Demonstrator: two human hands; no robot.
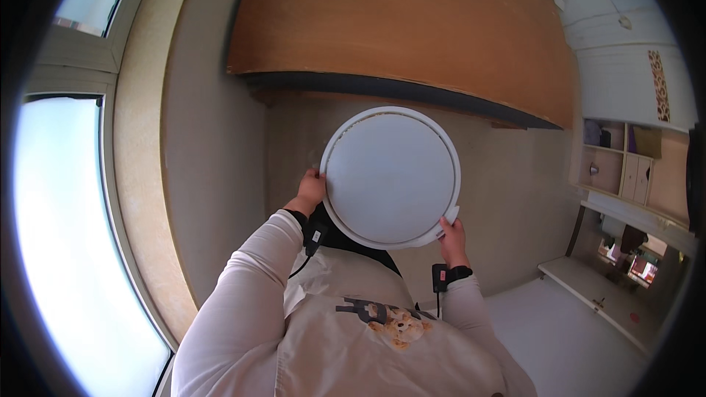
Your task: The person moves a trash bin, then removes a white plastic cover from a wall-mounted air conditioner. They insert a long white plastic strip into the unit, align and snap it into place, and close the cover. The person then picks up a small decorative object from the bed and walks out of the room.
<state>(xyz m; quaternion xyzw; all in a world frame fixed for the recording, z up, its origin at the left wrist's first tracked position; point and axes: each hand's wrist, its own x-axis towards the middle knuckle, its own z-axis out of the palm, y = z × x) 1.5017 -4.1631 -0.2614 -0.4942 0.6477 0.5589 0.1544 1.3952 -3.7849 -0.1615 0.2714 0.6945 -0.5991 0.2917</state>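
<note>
A large round white disc (390, 176), like a lid or a shallow tray, is held out in front of my body with its flat face up. A raised rim runs around it, with brownish marks along the groove at its far edge. My left hand (312, 187) is closed on its left rim. My right hand (454, 238) grips the lower right rim, beside a small white tab that sticks out there. The fingers under the disc are hidden. Black bands with small boxes and cables are around both my wrists.
Ahead stands a wide brown wooden tabletop (404, 26) with a dark front edge. A wall and a bright window (81, 235) are on the left. At the right are a white shelf unit (625, 162) and a pale low cabinet (599, 290).
</note>
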